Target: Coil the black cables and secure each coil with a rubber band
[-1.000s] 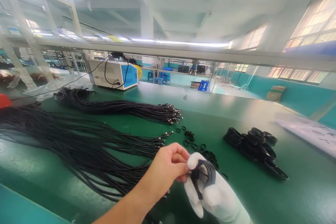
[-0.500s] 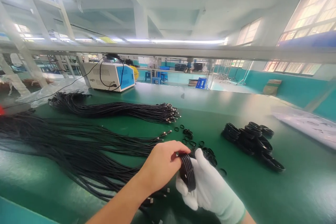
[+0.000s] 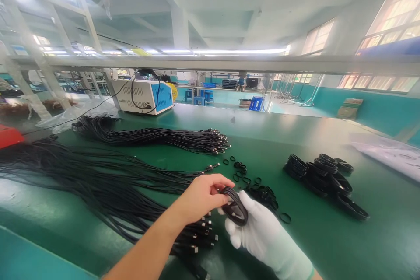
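A coiled black cable [image 3: 242,215] is held between my two hands above the green table. My bare left hand [image 3: 205,194] pinches the coil's upper left side with thumb and fingers. The white-gloved right hand [image 3: 259,229] wraps round its right and lower side, thumb at the top. Behind the hands lie small black rings [image 3: 262,194], heaped and scattered. Loose black cables [image 3: 108,197] with metal plugs stretch from the left to beneath my left forearm.
Another bundle of black cables [image 3: 157,136] lies farther back. Finished-looking cable coils [image 3: 324,177] are piled at the right. A white and blue machine [image 3: 144,97] stands at the back left, near a red object [image 3: 9,135]. Clear plastic sheeting [image 3: 387,151] lies far right.
The coil has turned, so its open loop now faces me more. Both hands stay on it. The view has shifted slightly left, bringing more of the red object in.
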Tool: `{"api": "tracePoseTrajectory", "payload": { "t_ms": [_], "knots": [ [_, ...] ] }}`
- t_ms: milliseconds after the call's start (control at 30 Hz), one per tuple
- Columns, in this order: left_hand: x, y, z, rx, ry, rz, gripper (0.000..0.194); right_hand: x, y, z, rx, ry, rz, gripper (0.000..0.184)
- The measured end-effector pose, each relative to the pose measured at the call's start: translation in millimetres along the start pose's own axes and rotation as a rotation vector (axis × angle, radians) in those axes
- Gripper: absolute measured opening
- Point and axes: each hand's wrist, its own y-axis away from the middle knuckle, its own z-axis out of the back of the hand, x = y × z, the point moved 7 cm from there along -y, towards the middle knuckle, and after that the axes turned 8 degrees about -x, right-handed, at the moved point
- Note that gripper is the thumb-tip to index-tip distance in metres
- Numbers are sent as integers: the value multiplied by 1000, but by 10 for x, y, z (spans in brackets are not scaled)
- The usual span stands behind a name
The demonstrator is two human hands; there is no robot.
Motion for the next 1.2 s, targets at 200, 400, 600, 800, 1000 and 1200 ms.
{"api": "tracePoseTrajectory", "payload": {
  "t_ms": [200,400,600,800,1000,1200],
  "knots": [
    [101,-39,27,34,167,167,28,79,-42,53,-154,385,133,52],
    [245,43,17,-164,253,207,22,156,9,23,-110,509,200,56],
    [349,235,-136,-81,293,222,15,74,6,-41,-8,480,142,57],
    [334,239,-196,-50,280,212,16,24,21,-40,18,411,96,50],
    [54,289,54,-366,-319,-163,24,-18,3,13,-53,463,47,54],
    [76,310,17,-470,-369,-307,34,-27,72,-135,-6,391,47,47]
  ]
}}
